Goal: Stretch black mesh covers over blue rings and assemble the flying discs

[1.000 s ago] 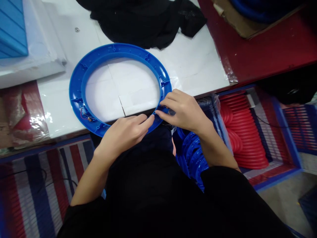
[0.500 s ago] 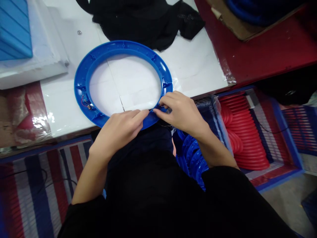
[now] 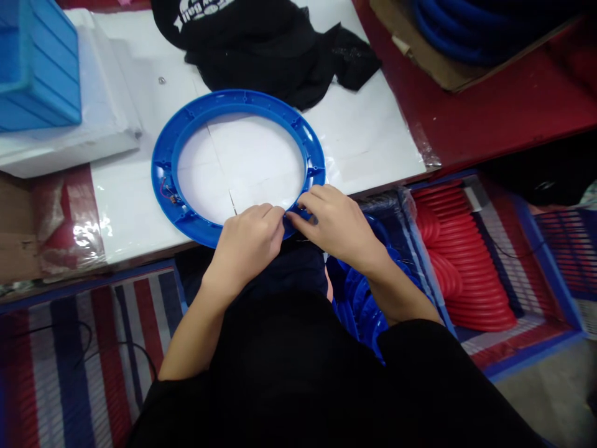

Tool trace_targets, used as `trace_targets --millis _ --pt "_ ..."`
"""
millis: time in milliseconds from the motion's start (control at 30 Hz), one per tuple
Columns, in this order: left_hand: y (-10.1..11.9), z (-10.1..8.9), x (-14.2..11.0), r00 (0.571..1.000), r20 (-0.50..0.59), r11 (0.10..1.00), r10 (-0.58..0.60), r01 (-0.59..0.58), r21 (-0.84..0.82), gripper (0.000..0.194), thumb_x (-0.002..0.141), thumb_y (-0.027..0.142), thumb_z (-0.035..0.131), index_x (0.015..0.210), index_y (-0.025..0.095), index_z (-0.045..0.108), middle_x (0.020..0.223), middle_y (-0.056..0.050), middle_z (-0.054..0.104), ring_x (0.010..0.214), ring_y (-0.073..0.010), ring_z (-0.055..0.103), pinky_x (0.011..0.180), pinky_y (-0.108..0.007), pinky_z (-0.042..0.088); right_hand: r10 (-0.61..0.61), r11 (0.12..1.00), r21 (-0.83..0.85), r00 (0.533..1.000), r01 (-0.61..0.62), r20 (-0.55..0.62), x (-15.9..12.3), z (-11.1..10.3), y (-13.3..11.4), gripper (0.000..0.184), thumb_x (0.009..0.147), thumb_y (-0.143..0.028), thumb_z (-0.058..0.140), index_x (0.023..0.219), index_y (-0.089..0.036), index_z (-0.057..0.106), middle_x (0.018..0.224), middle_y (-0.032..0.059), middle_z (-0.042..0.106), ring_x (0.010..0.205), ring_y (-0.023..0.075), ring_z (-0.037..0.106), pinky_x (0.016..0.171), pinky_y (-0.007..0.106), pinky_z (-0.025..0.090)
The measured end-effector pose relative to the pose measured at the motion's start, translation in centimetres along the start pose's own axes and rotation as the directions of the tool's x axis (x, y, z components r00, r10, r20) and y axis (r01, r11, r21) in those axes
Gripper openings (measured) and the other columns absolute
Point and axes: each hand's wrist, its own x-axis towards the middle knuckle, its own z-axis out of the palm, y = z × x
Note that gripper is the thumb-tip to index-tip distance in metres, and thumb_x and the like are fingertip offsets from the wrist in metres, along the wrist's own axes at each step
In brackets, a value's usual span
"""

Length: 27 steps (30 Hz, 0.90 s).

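Plainly, the glossy blue plastic ring [image 3: 242, 98] overhangs the white desk [image 3: 368, 140]; the left hand [image 3: 248, 239] holds its rim near five o'clock, the right hand [image 3: 338, 227] touches it at four, grip unclear; its centre lies toward ten-thirty from both.

White lettering [image 3: 205, 10], tilted so that its line climbs toward 2 o'clock, spells "Ball" on a rumpled black cloth [image 3: 275, 59], seen at 11 o'clock in the head camera's view. The word sits near the cloth's own 10 o'clock edge. Larger white characters just beside it, toward 3 o'clock, are cropped by the picture's top edge and cannot be read in full.
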Motion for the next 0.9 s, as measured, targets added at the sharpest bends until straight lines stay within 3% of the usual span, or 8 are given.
trace_targets --millis 100,233,533,667,767,900 --pt "-0.4 0.2 -0.1 0.998 -0.059 1.000 0.005 -0.005 -0.014 0.021 0.105 0.018 0.051 0.100 0.017 0.072 0.092 -0.008 0.077 0.083 -0.0217 0.071 0.063 -0.032 0.044 -0.068 0.990 0.128 0.996 0.060 0.060 0.1 -0.8 0.9 0.017 0.105 -0.029 0.063 0.091 -0.019 0.069 0.092 0.0068 0.064 0.091 0.0237 0.060 0.078 0.037 0.045" --pt "-1.2 0.0 -0.6 0.996 -0.083 0.999 0.026 -0.029 -0.036 0.019 0.103 0.017 0.053 0.097 0.019 0.071 0.090 -0.006 0.077 0.080 -0.0196 0.071 0.062 -0.031 0.044 -0.055 0.957 0.284 0.998 0.054 -0.004 0.2 -1.1 1.9 0.016 0.104 -0.021 0.061 0.094 -0.020 0.074 0.096 0.0059 0.065 0.089 0.0210 0.064 0.083 0.037 0.050" --pt "-3.1 -1.2 -2.0 0.996 -0.060 0.984 0.064 -0.073 -0.160 0.019 0.106 0.021 0.055 0.110 0.019 0.074 0.104 -0.007 0.082 0.094 -0.0226 0.078 0.079 -0.034 0.058 0.066 0.963 0.261 0.997 -0.073 0.034 0.1 -0.3 0.1 0.020 0.101 -0.018 0.063 0.082 -0.020 0.072 0.092 0.0037 0.062 0.076 0.0157 0.057 0.074 0.033 0.046" --pt "-2.0 -2.1 -1.4 0.998 0.038 0.990 0.043 -0.038 -0.135 0.021 0.106 0.029 0.060 0.120 0.019 0.073 0.113 -0.009 0.082 0.102 -0.0269 0.078 0.079 -0.036 0.058 0.066 0.976 0.203 0.996 -0.078 0.063 0.3 -0.3 -0.4 0.020 0.101 -0.019 0.064 0.082 -0.018 0.072 0.090 0.0032 0.060 0.075 0.0150 0.057 0.071 0.032 0.042" --pt "-0.6 -1.8 -0.3 0.997 0.082 0.999 -0.001 0.004 -0.034 0.022 0.108 0.025 0.054 0.114 0.017 0.073 0.107 -0.011 0.081 0.094 -0.0268 0.077 0.070 -0.034 0.053 0.067 0.983 0.166 0.996 -0.076 0.063 0.3 -0.2 -0.6 0.020 0.101 -0.018 0.063 0.084 -0.018 0.073 0.090 0.0036 0.061 0.075 0.0159 0.056 0.069 0.033 0.040" --pt "0.2 -0.7 0.5 0.998 0.034 0.998 -0.057 0.057 -0.013 0.023 0.105 0.020 0.051 0.099 0.018 0.073 0.093 -0.008 0.080 0.079 -0.0232 0.073 0.060 -0.032 0.043 0.020 0.967 0.251 0.997 -0.037 0.069 0.4 -1.0 0.5 0.017 0.099 -0.018 0.063 0.087 -0.020 0.075 0.089 0.0042 0.065 0.079 0.0181 0.060 0.072 0.033 0.044"
